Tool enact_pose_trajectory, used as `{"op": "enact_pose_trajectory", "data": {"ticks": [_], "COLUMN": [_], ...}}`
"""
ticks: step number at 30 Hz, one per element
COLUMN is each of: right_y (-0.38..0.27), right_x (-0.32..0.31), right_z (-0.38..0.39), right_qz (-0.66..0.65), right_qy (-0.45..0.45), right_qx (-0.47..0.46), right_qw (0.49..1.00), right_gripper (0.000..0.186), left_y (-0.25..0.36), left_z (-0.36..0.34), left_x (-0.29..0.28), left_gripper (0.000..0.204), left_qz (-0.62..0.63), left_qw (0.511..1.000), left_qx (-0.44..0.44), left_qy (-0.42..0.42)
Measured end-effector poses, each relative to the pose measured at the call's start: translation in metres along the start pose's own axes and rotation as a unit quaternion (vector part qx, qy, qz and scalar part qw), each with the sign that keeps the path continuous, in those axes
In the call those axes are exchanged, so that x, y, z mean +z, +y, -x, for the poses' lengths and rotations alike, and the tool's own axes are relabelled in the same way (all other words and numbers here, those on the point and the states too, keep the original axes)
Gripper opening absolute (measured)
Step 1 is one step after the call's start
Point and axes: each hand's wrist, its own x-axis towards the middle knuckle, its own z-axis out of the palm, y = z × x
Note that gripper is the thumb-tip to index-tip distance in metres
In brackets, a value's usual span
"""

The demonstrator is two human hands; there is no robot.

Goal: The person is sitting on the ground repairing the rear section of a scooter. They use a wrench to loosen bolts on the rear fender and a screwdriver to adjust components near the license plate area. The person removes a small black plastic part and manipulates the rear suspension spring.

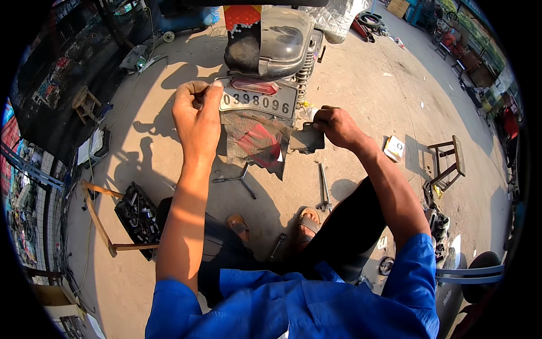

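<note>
At the rear of a motorbike (285,42), a curved white number plate (248,103) sits under a red reflector (254,86). My left hand (195,116) pinches the plate's left edge between thumb and bent fingers. Below the plate hangs a worn, ragged dark mud flap (240,135) with a faded red patch. My right hand (341,129), its fingers curled, grips a small dark flat piece (307,139) just right of the flap. Whether that piece joins the flap, I cannot tell. A coil spring shock absorber (305,73) stands to the right of the plate.
A three-armed wrench (243,179), a long metal bar tool (324,183) and a short tool (278,246) lie near my feet. Left is an open black toolbox (135,217) beside a wooden frame (100,220). Right are a small white box (393,148) and a wooden stool (449,163).
</note>
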Motion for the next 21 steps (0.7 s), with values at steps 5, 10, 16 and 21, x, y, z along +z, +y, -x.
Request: {"op": "enact_pose_trajectory", "data": {"ticks": [5, 10, 16, 21], "right_y": [0.005, -0.009, 0.012, 0.032], "right_x": [0.014, 0.013, 0.020, 0.021], "right_z": [0.007, 0.008, 0.012, 0.012], "right_qz": [-0.023, -0.058, -0.038, -0.052], "right_qy": [-0.011, -0.070, -0.168, -0.222], "right_qx": [0.008, 0.002, 0.078, 0.182], "right_qw": [1.000, 0.996, 0.982, 0.956], "right_gripper": [0.012, 0.010, 0.012, 0.015], "left_y": [-0.020, -0.039, -0.056, -0.097], "left_z": [0.061, 0.107, 0.153, 0.190], "left_x": [0.009, 0.035, 0.055, 0.069], "left_gripper": [0.012, 0.017, 0.025, 0.026], "left_qz": [0.097, 0.049, 0.061, 0.041], "left_qw": [0.983, 0.968, 0.951, 0.949], "left_qx": [-0.119, -0.197, -0.250, -0.274], "left_qy": [-0.101, -0.150, -0.173, -0.148]}}
